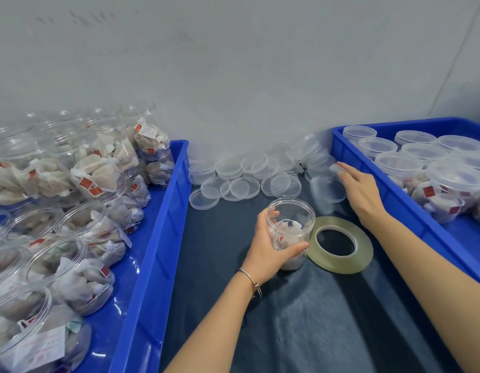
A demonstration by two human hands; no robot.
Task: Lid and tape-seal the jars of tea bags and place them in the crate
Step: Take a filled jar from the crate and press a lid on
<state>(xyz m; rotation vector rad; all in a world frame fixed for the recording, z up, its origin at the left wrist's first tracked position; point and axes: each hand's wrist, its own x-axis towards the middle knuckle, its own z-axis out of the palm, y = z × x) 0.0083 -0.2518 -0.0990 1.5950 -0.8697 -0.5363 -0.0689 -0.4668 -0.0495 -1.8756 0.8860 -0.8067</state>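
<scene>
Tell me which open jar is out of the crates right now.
The open jar on the dark cloth, held by the left hand beside the tape roll.

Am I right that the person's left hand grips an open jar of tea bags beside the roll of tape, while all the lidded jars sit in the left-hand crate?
Not quite. In the head view, the lidded jars sit in the right-hand crate; the left-hand crate holds open ones. The rest stands.
</scene>
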